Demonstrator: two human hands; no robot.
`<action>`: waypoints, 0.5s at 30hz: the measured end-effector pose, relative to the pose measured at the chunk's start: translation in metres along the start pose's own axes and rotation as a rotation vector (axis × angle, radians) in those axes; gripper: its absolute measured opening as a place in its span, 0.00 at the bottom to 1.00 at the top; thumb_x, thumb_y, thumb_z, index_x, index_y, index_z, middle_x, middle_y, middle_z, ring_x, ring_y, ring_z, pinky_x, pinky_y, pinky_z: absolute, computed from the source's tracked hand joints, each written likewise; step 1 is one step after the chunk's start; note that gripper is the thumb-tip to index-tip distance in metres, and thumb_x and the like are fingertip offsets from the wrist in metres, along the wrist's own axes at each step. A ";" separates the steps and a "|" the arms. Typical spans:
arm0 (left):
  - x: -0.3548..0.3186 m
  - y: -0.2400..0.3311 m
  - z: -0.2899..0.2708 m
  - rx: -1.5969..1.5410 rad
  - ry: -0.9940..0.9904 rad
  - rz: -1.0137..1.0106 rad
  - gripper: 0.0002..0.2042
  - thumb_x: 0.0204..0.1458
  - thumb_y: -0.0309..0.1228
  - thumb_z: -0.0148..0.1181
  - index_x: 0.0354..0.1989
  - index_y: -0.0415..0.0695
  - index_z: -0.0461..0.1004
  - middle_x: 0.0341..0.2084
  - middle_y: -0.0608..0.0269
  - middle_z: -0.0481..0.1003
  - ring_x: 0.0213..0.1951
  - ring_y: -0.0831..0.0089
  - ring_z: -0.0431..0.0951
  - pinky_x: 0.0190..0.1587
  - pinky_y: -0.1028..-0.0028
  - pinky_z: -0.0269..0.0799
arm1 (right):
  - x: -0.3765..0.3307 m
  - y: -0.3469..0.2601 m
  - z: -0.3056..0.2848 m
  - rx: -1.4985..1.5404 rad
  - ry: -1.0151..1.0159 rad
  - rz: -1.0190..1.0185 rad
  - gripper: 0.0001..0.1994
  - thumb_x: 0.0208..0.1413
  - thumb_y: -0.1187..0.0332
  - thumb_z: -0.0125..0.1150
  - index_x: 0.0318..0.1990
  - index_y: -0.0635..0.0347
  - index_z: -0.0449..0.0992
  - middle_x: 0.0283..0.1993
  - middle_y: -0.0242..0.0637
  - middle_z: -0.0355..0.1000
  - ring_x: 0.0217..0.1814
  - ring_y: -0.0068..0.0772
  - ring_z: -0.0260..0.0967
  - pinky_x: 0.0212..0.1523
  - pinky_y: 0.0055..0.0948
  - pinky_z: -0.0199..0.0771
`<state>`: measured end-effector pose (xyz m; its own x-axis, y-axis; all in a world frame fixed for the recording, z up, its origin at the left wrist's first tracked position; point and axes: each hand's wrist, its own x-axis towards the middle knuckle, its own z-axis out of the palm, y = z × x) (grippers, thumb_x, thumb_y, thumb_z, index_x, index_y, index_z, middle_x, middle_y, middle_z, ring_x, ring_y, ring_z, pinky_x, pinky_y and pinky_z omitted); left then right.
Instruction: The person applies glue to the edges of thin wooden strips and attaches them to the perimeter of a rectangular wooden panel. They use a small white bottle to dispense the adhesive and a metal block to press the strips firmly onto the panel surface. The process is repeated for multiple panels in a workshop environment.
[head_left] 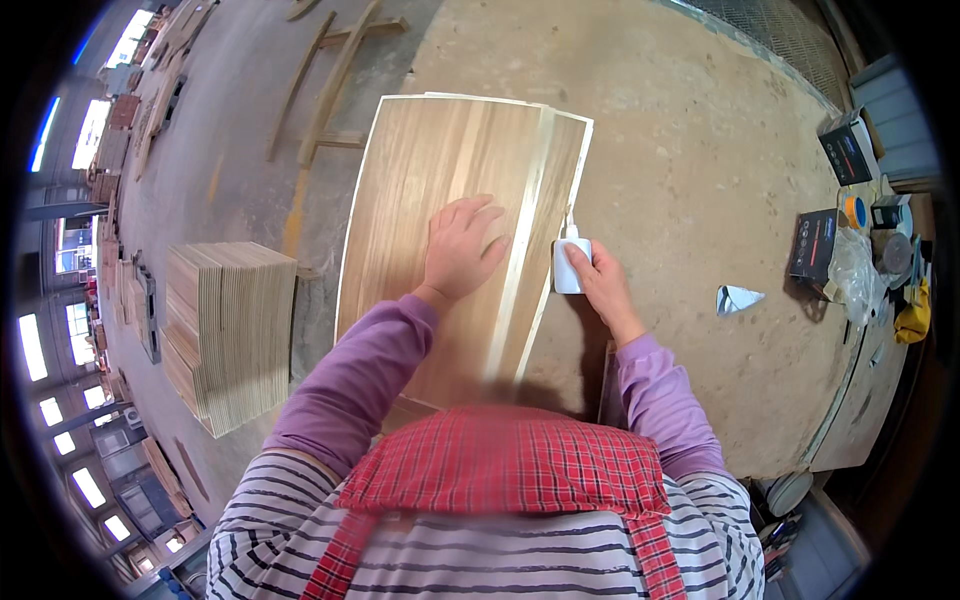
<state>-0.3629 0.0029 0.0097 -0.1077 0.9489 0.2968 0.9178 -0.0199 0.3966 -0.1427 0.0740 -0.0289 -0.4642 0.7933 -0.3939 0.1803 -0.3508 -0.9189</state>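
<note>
A pale wooden panel (430, 150) with light-coloured edges lies flat on the worktable in front of me. My left hand (462, 250) rests on its top face, fingers spread. At the panel's right edge, my right hand (603, 285) grips a small white squeeze bottle (569, 266), the thumb across its side. The bottle's narrow nozzle points away from me and lies close along that edge; whether the tip touches the wood I cannot tell. Another sheet edge peeks out beneath the panel at its far side.
The brown worktable (690, 190) extends to the right, with a torn silvery scrap (738, 299) on it. Dark boxes (815, 243), a clear plastic bag (858, 275) and tape (854, 211) crowd its right side. A tall stack of boards (240, 335) stands at left, near a wooden frame (330, 85).
</note>
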 end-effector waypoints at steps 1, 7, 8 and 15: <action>0.000 0.000 0.000 0.000 -0.002 0.002 0.18 0.46 0.36 0.63 0.46 0.46 0.73 0.51 0.59 0.70 0.53 0.58 0.67 0.54 0.60 0.59 | 0.002 -0.001 -0.001 0.012 -0.017 0.023 0.14 0.62 0.59 0.55 0.40 0.63 0.74 0.31 0.25 0.71 0.31 0.14 0.64 0.33 0.20 0.67; 0.001 0.001 -0.001 0.002 -0.021 -0.013 0.18 0.46 0.36 0.64 0.46 0.46 0.74 0.51 0.59 0.70 0.53 0.59 0.67 0.55 0.60 0.59 | 0.008 -0.008 -0.003 0.067 -0.055 0.083 0.14 0.62 0.59 0.55 0.42 0.63 0.75 0.33 0.25 0.72 0.31 0.14 0.65 0.33 0.20 0.68; 0.001 0.002 -0.001 0.003 -0.023 -0.013 0.18 0.45 0.36 0.64 0.46 0.46 0.74 0.51 0.59 0.70 0.53 0.59 0.67 0.55 0.60 0.59 | 0.008 -0.009 -0.003 0.073 -0.057 0.102 0.15 0.62 0.59 0.55 0.43 0.64 0.75 0.33 0.26 0.73 0.32 0.15 0.66 0.34 0.20 0.69; 0.002 0.002 -0.002 0.002 -0.018 -0.004 0.19 0.45 0.36 0.64 0.46 0.46 0.74 0.50 0.59 0.70 0.53 0.58 0.67 0.54 0.60 0.59 | 0.009 -0.011 -0.003 0.076 -0.048 0.151 0.16 0.62 0.57 0.55 0.44 0.63 0.76 0.33 0.27 0.73 0.32 0.16 0.67 0.34 0.21 0.69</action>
<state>-0.3618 0.0041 0.0131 -0.1048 0.9545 0.2792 0.9182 -0.0150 0.3958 -0.1466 0.0867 -0.0223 -0.4780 0.7049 -0.5241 0.1857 -0.5021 -0.8447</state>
